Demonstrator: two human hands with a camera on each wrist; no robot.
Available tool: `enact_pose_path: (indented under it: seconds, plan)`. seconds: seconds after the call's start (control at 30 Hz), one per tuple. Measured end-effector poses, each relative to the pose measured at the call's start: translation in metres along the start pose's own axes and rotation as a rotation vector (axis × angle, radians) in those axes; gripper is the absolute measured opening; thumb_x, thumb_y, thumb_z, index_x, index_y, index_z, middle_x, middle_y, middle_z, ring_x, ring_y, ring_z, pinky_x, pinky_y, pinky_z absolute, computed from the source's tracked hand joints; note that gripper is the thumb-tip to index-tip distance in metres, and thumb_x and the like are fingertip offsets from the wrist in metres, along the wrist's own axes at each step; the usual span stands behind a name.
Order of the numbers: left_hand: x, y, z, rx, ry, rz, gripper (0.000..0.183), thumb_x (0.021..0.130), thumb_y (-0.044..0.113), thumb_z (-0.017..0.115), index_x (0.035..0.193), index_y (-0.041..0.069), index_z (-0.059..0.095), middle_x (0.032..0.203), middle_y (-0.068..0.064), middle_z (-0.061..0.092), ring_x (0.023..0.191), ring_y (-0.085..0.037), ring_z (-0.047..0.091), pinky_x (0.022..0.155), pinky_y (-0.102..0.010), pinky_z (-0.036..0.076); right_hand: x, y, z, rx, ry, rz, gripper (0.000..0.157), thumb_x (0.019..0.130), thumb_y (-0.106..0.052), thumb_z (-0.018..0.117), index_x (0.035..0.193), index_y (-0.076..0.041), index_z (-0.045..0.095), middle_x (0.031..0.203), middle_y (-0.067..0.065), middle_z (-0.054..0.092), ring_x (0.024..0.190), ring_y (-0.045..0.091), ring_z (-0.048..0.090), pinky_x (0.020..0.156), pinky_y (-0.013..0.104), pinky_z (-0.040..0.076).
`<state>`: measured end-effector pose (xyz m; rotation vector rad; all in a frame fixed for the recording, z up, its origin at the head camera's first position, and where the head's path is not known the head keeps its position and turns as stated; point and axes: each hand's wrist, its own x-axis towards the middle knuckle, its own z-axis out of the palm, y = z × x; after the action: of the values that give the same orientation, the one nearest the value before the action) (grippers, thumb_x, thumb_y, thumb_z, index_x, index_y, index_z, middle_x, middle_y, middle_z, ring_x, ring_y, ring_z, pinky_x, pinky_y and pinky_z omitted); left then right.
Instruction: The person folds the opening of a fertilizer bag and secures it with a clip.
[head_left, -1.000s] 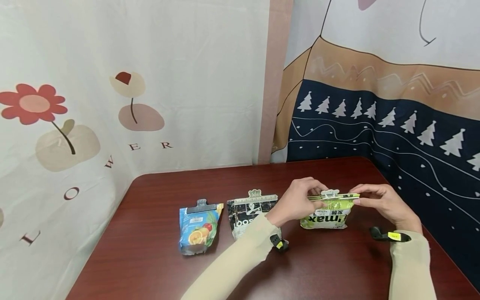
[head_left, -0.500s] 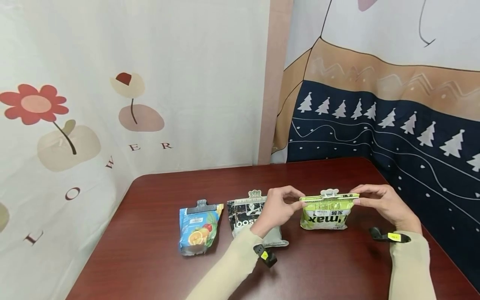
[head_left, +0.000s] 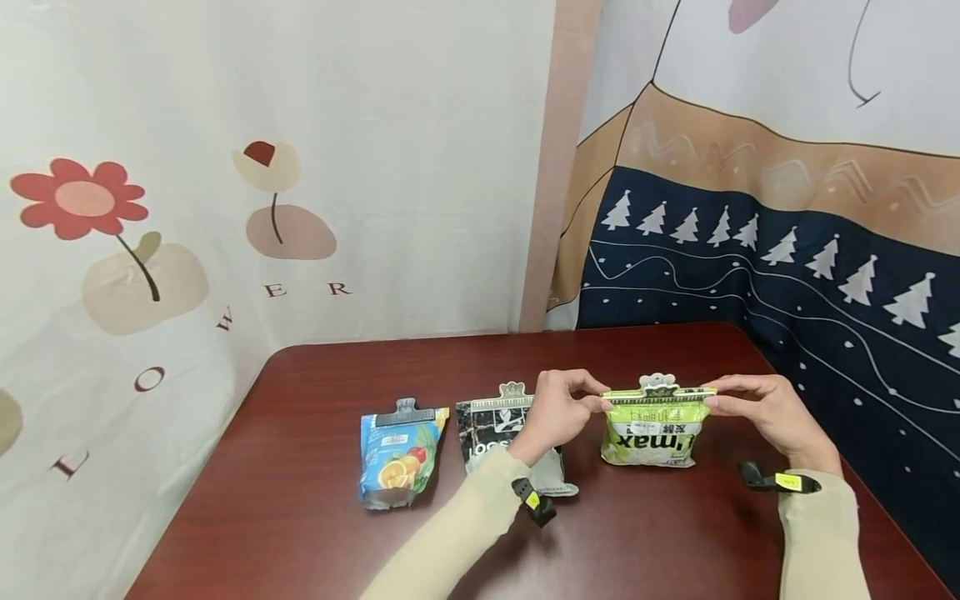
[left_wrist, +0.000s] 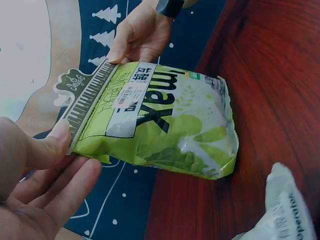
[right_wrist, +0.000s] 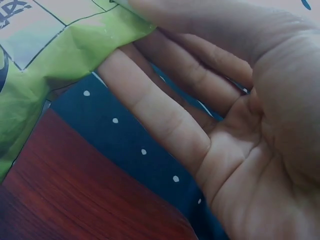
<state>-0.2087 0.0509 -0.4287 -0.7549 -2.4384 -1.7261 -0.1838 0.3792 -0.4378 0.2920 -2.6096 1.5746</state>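
A green and white bag point(head_left: 651, 437) stands on the table, its top edge held by a pale ribbed clip point(head_left: 658, 386) with a crown-shaped tab. My left hand point(head_left: 561, 412) pinches the left end of the clipped edge between thumb and fingers. At the opposite end, my right hand point(head_left: 772, 417) pinches the top corner. The left wrist view shows the clip point(left_wrist: 87, 100) lying along the full top of the bag, thumb on its ribbed face. In the right wrist view the fingers point(right_wrist: 150, 105) reach behind the green film point(right_wrist: 80, 45).
Left of the green bag is a black and white bag point(head_left: 551, 475) with a similar clip point(head_left: 512, 390), partly hidden by my left hand and sleeve. Farther left lies a blue fruit-print bag point(head_left: 397, 458) with a dark clip point(head_left: 406, 412). Printed curtains rise behind the reddish-brown table point(head_left: 300, 433).
My left hand has moved left from near the middle of the clip to its left end. The clip's ribbed face now shows more. The right hand has kept its grip on the right corner.
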Motion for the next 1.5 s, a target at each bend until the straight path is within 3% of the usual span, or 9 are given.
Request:
enact_pose_path:
  seconds: [0.1, 0.3, 0.4, 0.77, 1.0, 1.5]
  plan:
    - [0.005, -0.002, -0.002, -0.044, -0.006, -0.043, 0.008, 0.086, 0.005, 0.081, 0.091, 0.011, 0.081, 0.085, -0.004, 0.080, 0.070, -0.002, 0.072, 0.063, -0.019, 0.056, 0.004, -0.001, 0.001, 0.015, -0.021, 0.026, 0.024, 0.093, -0.012, 0.076, 0.112, 0.002, 0.075, 0.093, -0.011, 0.078, 0.080, 0.014, 0.075, 0.074, 0.023, 0.059]
    - [0.015, -0.007, -0.004, -0.156, -0.041, -0.154, 0.007, 0.086, 0.000, 0.079, 0.091, 0.005, 0.079, 0.084, -0.011, 0.078, 0.076, -0.031, 0.078, 0.072, -0.039, 0.064, 0.017, -0.001, 0.001, 0.060, -0.079, 0.053, 0.033, 0.094, -0.017, 0.076, 0.118, 0.006, 0.072, 0.099, -0.007, 0.079, 0.086, 0.017, 0.078, 0.078, 0.033, 0.063]
    - [0.019, -0.006, -0.005, -0.176, -0.047, -0.224, 0.007, 0.086, -0.002, 0.079, 0.091, 0.003, 0.078, 0.083, -0.011, 0.076, 0.079, -0.038, 0.077, 0.075, -0.047, 0.063, 0.023, 0.000, 0.003, 0.066, -0.099, 0.073, 0.035, 0.093, -0.019, 0.077, 0.118, 0.004, 0.072, 0.100, -0.007, 0.079, 0.086, 0.017, 0.078, 0.079, 0.036, 0.064]
    - [0.031, -0.007, -0.002, -0.088, -0.049, -0.398, 0.006, 0.086, -0.003, 0.078, 0.084, 0.003, 0.077, 0.074, -0.007, 0.075, 0.066, -0.027, 0.077, 0.071, -0.047, 0.063, 0.038, 0.011, 0.007, 0.091, -0.183, 0.169, 0.041, 0.092, -0.022, 0.078, 0.121, 0.007, 0.070, 0.102, -0.004, 0.079, 0.089, 0.017, 0.077, 0.079, 0.032, 0.063]
    - [0.038, -0.014, 0.001, 0.025, -0.097, -0.487, 0.003, 0.083, -0.003, 0.080, 0.083, 0.000, 0.078, 0.071, -0.009, 0.075, 0.063, -0.022, 0.076, 0.069, -0.040, 0.064, 0.044, 0.023, 0.014, 0.136, -0.250, 0.232, 0.043, 0.092, -0.017, 0.078, 0.123, 0.011, 0.067, 0.105, 0.007, 0.078, 0.091, 0.018, 0.076, 0.082, 0.039, 0.063]
    - [0.048, -0.030, 0.001, 0.220, -0.230, -0.564, 0.013, 0.089, 0.001, 0.076, 0.076, -0.001, 0.078, 0.071, -0.016, 0.076, 0.067, -0.027, 0.077, 0.064, -0.034, 0.063, 0.057, 0.037, 0.036, 0.045, -0.233, 0.336, 0.046, 0.090, -0.023, 0.080, 0.122, 0.009, 0.069, 0.110, 0.016, 0.076, 0.089, 0.019, 0.075, 0.079, 0.034, 0.063]
